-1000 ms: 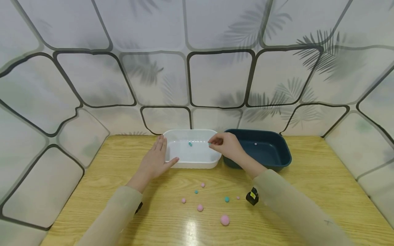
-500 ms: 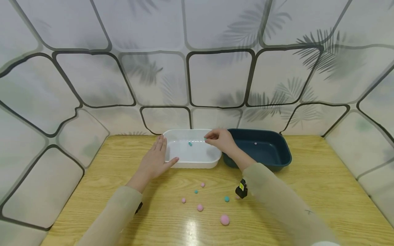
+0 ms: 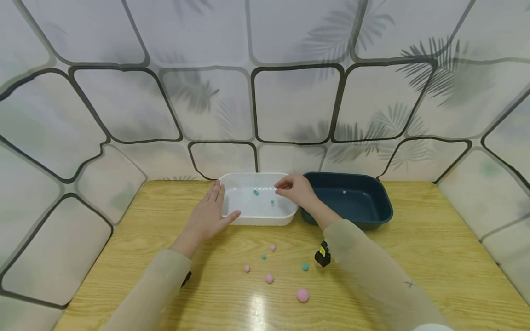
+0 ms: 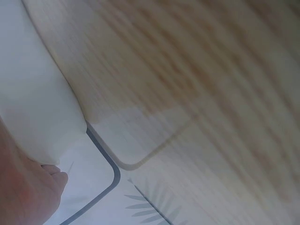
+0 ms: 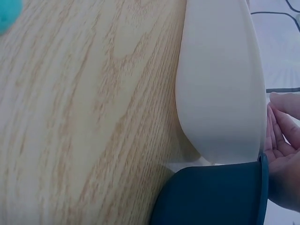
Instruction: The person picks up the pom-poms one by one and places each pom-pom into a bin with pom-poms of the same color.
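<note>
My right hand (image 3: 295, 189) hovers over the right part of the white basin (image 3: 252, 221), its fingers bent and nothing visible between thumb and fingertips. Below and left of it, a small teal ball (image 3: 272, 202) is in the basin, and a pair of teal balls (image 3: 256, 192) sits farther back. My left hand (image 3: 209, 211) lies flat against the basin's left side, thumb stretched along the front rim. In the left wrist view only part of that hand (image 4: 33, 192) shows, beside the basin wall (image 4: 42, 84).
A dark blue basin (image 3: 372, 220) stands right beside the white one, with one small pink ball (image 3: 344, 192) inside. On the wooden table in front lie a large pink ball (image 3: 302, 295), a teal ball (image 3: 305, 267) and several smaller balls. A patterned backdrop (image 3: 296, 105) rises behind.
My right hand has moved slightly left and let go of the teal ball it pinched; that ball is now in the white basin. The left hand stays put.
</note>
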Demonstrator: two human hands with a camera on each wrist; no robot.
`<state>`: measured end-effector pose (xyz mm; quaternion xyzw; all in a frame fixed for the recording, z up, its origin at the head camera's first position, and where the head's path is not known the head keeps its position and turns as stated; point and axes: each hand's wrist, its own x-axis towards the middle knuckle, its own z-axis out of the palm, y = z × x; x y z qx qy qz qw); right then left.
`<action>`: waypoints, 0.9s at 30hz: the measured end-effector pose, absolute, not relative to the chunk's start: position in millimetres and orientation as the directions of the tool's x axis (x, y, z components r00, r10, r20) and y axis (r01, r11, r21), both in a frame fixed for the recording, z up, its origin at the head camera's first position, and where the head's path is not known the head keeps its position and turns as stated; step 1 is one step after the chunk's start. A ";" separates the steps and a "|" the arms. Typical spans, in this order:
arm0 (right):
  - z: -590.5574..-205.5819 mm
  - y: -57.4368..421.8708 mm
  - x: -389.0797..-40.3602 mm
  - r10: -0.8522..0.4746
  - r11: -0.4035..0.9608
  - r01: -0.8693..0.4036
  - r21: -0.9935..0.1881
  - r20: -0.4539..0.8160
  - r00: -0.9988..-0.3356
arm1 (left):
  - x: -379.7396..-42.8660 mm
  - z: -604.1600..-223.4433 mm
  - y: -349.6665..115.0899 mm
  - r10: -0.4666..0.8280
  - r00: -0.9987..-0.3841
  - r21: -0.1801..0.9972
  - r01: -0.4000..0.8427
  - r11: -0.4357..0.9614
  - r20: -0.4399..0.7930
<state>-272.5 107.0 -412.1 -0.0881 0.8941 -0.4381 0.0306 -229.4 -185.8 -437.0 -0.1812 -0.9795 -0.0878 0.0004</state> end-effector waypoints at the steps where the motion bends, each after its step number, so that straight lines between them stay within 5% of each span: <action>1: -411.9 106.9 -272.2 -0.183 0.600 -0.130 -0.789 0.023 -0.983 | -229.3 -436.7 -185.9 0.357 -0.933 0.172 0.358 0.918 0.037; 16: -414.0 116.4 -265.4 -0.195 0.532 -0.128 -0.837 0.026 -0.981 | -228.9 -438.9 -187.0 0.356 -0.933 0.183 0.358 0.915 0.045; 27: -411.8 147.1 -223.0 -0.295 0.457 -0.197 -0.868 0.061 -0.954 | -228.3 -437.8 -187.3 0.359 -0.933 0.193 0.359 0.913 0.037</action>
